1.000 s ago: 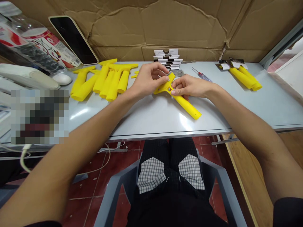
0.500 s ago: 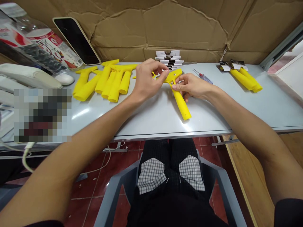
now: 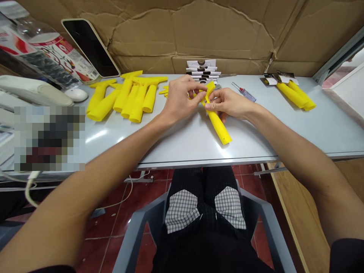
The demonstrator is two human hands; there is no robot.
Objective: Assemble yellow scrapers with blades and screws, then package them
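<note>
A yellow T-shaped plastic handle [image 3: 218, 127] is held over the tabletop, its hollow-looking grip slanting down toward me. My right hand [image 3: 231, 103] is closed around the upper grip, thumb on the near side. With its thumb and fingertips pinched together, my left hand [image 3: 182, 96] is at the handle's head, covering part of it. Whether a small part sits in that pinch is hidden. A bit of metal shows behind the head, by my right fingers. Just behind my left hand, small yellow pieces [image 3: 164, 91] lie partly covered.
Several similar yellow handles [image 3: 136, 104] lie to the left. A stack of folded cards [image 3: 202, 70] stands at the back, with a screwdriver [image 3: 247, 93] to its right. Packaged yellow tools [image 3: 294, 94] lie far right. A phone [image 3: 92, 47], bottles [image 3: 61, 53] and white mouse [image 3: 76, 94] are left.
The handle's head has turned, so its broad face now shows edge-on. My left fingertips have shifted slightly right onto the head, while my right hand keeps its grip.
</note>
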